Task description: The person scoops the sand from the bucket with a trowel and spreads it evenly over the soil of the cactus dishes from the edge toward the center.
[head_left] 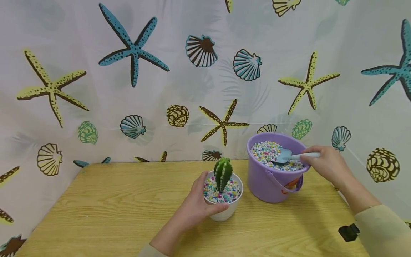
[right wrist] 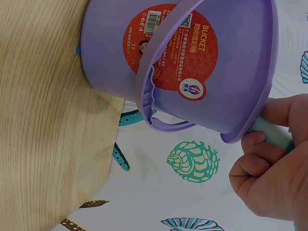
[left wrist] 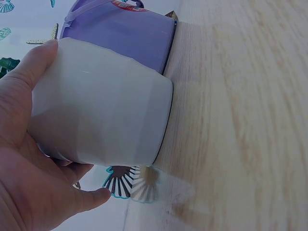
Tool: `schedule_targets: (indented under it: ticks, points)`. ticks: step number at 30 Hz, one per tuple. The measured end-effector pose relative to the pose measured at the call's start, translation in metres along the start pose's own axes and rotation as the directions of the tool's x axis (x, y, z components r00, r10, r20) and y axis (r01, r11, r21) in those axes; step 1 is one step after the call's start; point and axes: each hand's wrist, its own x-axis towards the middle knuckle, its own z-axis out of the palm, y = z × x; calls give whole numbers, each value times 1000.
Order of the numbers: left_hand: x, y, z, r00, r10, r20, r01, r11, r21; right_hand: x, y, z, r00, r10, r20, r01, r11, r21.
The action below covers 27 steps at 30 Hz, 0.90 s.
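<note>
A small green cactus [head_left: 223,174] stands upright in a white pot [head_left: 221,216], among multicoloured pebbles [head_left: 210,192] that reach near the rim. My left hand [head_left: 196,205] holds this pot from the left, thumb at the near side and fingers around the far side. To its right stands a purple bucket [head_left: 263,182] filled with similar small pebbles [head_left: 264,150]. The right hand [head_left: 329,164] grips the pale handle of a light blue shovel [head_left: 285,156], whose blade lies in the bucket's pebbles. In the right wrist view the fingers curl round the handle [right wrist: 272,132] beside the bucket's rim.
The wooden table [head_left: 128,200] carries the pot and bucket near its back edge. The bucket's handle [right wrist: 166,41] hangs down on its near side, over a red label [right wrist: 166,53]. Behind is a white curtain [head_left: 160,96] printed with starfish and shells.
</note>
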Motion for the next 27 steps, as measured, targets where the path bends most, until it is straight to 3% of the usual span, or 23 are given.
schedule_targets:
  ticks: [11,19,27]
  points:
    - [0,1,-1,1000,13,4,-13,1000,-12,0,6,7,998,39,-40,-34,993,117]
    - [2,-1,0,1000,5,1,-5,1000,0,4,9,12,993,57,-99,-45,992,119]
    - [2,0,0,1000,-5,6,5,1000,-6,4,13,13,994,64,-93,-47,983,178]
